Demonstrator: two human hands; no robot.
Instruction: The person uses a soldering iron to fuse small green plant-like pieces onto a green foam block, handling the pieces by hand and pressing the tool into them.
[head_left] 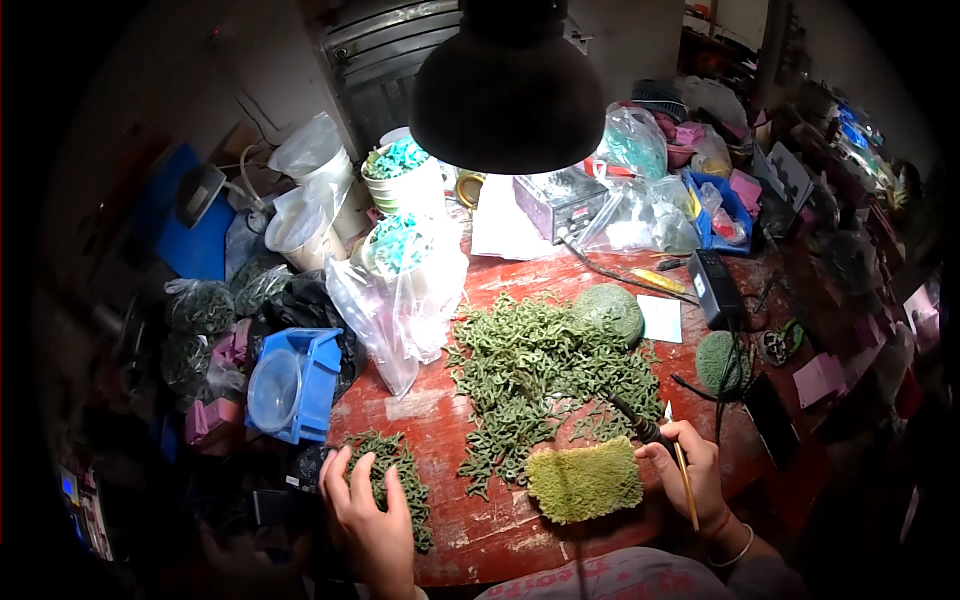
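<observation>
My left hand (368, 505) hovers over or rests on a small pile of green, twig-like pieces (412, 500) at the table's front left. Its fingers are apart and slightly bent, with nothing visible in them. In my right hand (697, 475) is a slim, brown-handled tool (686, 488) with a pale pointed tip aimed upward. A black-handled tool (638, 418) slants by the fingertips; whether they touch it I cannot tell. Beside that hand lies a yellow-green, rough-textured rectangular pad (585, 482). A larger heap of the green pieces (530, 370) spreads across the middle.
A black lamp (508, 95) hangs over the red table (450, 560). Blue bin (318, 385), plastic bag (385, 330) and white buckets (405, 185) stand left. Round green pads (610, 312), a control box (562, 203), a black adapter (714, 288) and cables lie behind and right.
</observation>
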